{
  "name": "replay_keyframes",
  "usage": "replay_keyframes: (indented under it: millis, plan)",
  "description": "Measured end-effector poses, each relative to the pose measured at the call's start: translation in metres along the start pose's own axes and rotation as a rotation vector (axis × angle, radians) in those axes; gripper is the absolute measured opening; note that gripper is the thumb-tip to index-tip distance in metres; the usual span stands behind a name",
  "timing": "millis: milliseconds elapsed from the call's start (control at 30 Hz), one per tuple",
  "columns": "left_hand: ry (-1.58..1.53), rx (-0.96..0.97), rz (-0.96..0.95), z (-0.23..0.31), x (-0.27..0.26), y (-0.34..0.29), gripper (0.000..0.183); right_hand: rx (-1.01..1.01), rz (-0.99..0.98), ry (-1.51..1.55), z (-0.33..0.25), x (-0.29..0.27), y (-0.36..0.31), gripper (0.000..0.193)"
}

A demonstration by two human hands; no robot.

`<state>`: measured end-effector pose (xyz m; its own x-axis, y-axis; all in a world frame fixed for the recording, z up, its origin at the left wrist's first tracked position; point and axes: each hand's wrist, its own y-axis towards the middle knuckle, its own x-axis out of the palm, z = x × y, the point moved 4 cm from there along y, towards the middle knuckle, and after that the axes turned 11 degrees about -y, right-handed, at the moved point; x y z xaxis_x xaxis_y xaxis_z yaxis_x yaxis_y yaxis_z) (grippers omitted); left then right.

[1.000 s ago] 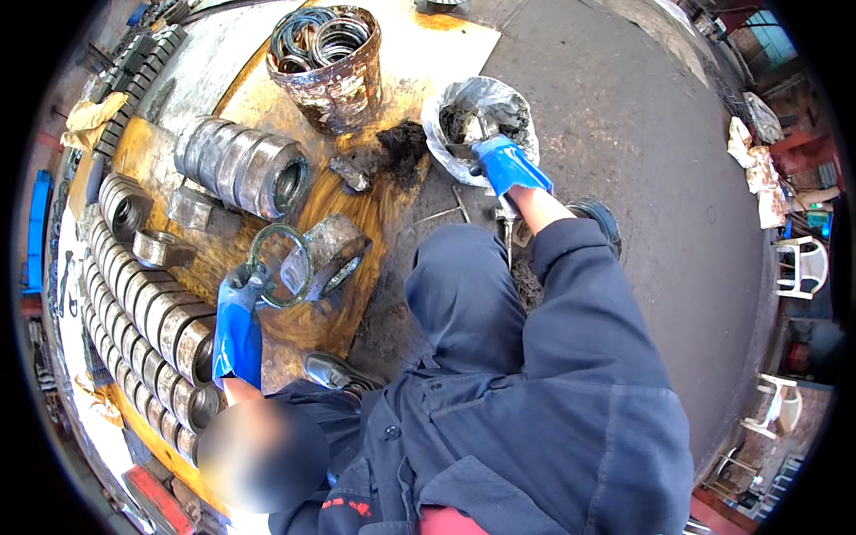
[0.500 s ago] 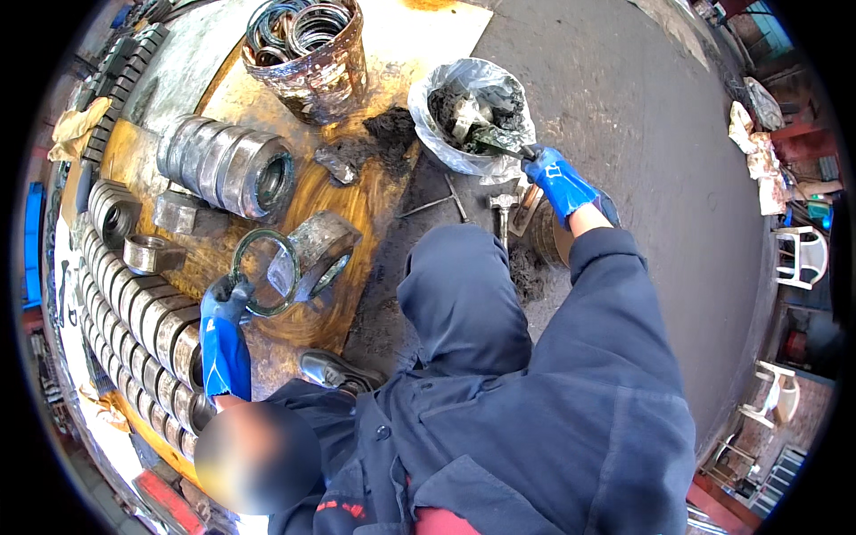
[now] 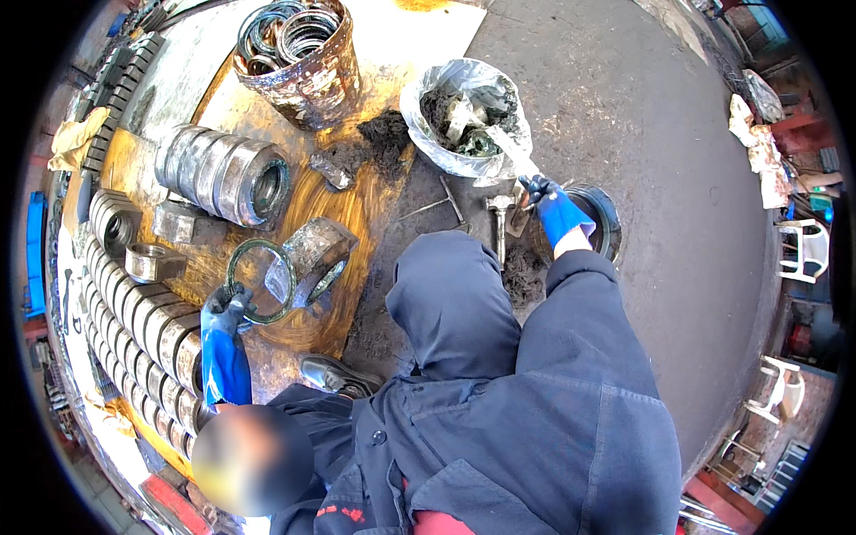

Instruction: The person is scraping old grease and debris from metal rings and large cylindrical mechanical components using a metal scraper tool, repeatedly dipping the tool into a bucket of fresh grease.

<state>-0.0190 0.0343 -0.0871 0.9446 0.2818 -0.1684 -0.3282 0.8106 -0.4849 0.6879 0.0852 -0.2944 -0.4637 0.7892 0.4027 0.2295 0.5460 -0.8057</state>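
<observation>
Left of centre in the frame, the left hand (image 3: pixel 223 314), in a blue glove with a dark palm, is closed on the lower left edge of a thin green-grey metal ring (image 3: pixel 259 281); the ring lies just beside a greasy metal block with a curved cut (image 3: pixel 314 259), on an oily yellow-brown sheet (image 3: pixel 357 209) that covers the ground there. Right of centre, the right hand (image 3: pixel 553 207), also in a blue glove, is closed around a pale flat tool (image 3: pixel 514 152); the tool slants up and left, its far end at the rim of a bucket lined with clear plastic (image 3: pixel 419 111) that holds dark grease; how tightly the fingers clamp the tool I cannot tell. Just right of that hand a dark round ring-shaped part (image 3: pixel 608 223) lies on the concrete floor (image 3: pixel 678 134); just left of it a bolt (image 3: pixel 497 223) stands beside thin metal rods (image 3: pixel 437 207). At the top of the frame, a rusty bucket filled with rings (image 3: pixel 303 58) stands on the sheet; below it and to the left lies a stack of thick steel rings on its side (image 3: pixel 223 178). Along the left edge a long row of similar bearing rings (image 3: pixel 147 321) curves down the frame. The person's dark blue work clothes fill the lower middle; a raised knee (image 3: pixel 446 285) sits between the two hands; a dark shoe (image 3: pixel 334 374) shows below the ring.
</observation>
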Motion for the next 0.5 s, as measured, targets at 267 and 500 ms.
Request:
replay_keyframes:
  millis: [267, 500]
  plan:
    - [-0.08, 0.027, -0.074, -0.001, 0.0, -0.006, 0.02, 0.02, -0.095, 0.006, 0.015, -0.031, -0.071, 0.016]
    - [-0.156, 0.226, -0.205, 0.021, 0.023, -0.037, 0.015, -0.41, -0.071, -0.328, -0.019, 0.07, -0.22, 0.034]
